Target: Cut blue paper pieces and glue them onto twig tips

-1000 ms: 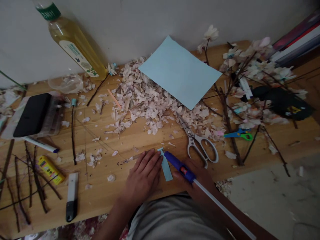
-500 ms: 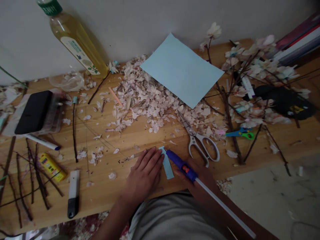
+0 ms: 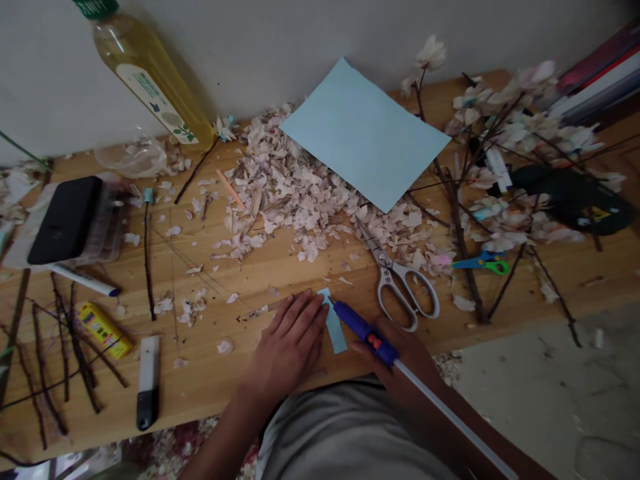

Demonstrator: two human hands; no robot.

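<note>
My left hand (image 3: 295, 333) lies palm down on the wooden table, fingers stretched out, its fingertips at the left edge of a narrow light-blue paper strip (image 3: 337, 330). Whatever is under the palm is hidden. In my right hand (image 3: 407, 353) is a blue hot glue gun (image 3: 363, 328), its nozzle pointing at the upper part of the strip. A long translucent glue stick (image 3: 450, 413) sticks out of the gun's rear. Just beyond the right hand lie metal scissors (image 3: 395, 280), blades pointing away from me.
A light-blue paper sheet (image 3: 367, 133) rests on heaped dried petals (image 3: 290, 180). Flowering branches (image 3: 455, 200) and small blue-green scissors (image 3: 480, 263) lie right. On the left are twigs (image 3: 75, 347), a yellow box (image 3: 105, 330), a utility knife (image 3: 148, 380), a black power bank (image 3: 67, 220) and an oil bottle (image 3: 155, 80).
The camera view has shifted slightly. Both hands, the glue gun and the paper strip keep nearly the same positions relative to one another.
</note>
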